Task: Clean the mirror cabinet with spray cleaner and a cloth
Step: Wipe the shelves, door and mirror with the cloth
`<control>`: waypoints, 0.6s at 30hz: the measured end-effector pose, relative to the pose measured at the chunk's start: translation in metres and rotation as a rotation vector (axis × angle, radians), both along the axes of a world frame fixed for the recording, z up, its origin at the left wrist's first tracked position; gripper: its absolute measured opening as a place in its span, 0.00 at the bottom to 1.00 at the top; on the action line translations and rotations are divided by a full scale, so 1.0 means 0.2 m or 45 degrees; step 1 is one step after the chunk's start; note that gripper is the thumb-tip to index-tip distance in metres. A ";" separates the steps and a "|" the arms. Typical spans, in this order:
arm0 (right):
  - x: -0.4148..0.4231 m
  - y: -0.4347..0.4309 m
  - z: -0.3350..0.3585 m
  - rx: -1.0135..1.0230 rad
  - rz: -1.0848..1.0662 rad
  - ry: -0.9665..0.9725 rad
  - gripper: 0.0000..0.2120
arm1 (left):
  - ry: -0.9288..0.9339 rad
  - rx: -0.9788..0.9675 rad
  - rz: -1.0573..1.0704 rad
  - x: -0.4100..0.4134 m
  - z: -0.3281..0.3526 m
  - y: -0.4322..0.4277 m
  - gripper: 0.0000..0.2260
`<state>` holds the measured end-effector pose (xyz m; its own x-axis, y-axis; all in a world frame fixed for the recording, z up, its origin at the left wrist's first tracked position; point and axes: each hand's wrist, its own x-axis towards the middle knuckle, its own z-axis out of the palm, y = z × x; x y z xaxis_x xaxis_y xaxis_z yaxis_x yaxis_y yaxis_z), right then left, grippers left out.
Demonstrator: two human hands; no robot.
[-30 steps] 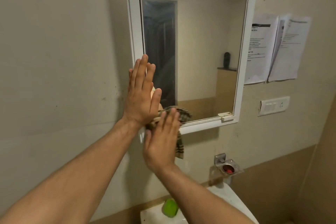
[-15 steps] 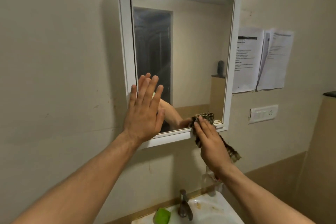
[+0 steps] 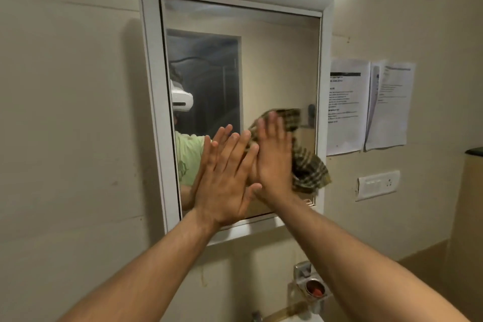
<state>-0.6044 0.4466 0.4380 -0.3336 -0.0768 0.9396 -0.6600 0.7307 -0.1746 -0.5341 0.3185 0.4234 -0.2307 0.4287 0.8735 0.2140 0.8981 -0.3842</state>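
Cloth (image 3: 300, 162) shifted from lower frame corner up onto glass, pinned flat under your open right hand (image 3: 274, 159) | left hand (image 3: 224, 180) open, empty, bracing mirror cabinet (image 3: 151, 102) beside it | lower edge wiped; upper glass probably remains.

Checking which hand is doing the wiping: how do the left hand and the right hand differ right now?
The right hand presses a checked cloth against the mirror; the left hand is bare, with nothing under it. The right hand sits higher and nearer the mirror's right edge; the left hand sits lower and further left. Both are open and flat, fingers pointing up.
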 end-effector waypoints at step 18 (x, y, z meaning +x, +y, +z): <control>0.15 -0.29 0.24 0.152 0.071 0.379 0.32 | -0.126 0.173 -0.098 0.08 0.17 -0.13 0.39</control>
<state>-0.5742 0.3878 0.4852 -0.0380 -0.2031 0.9784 -0.7089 0.6955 0.1168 -0.5185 0.2930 0.4575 -0.2896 0.3280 0.8992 0.3146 0.9199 -0.2342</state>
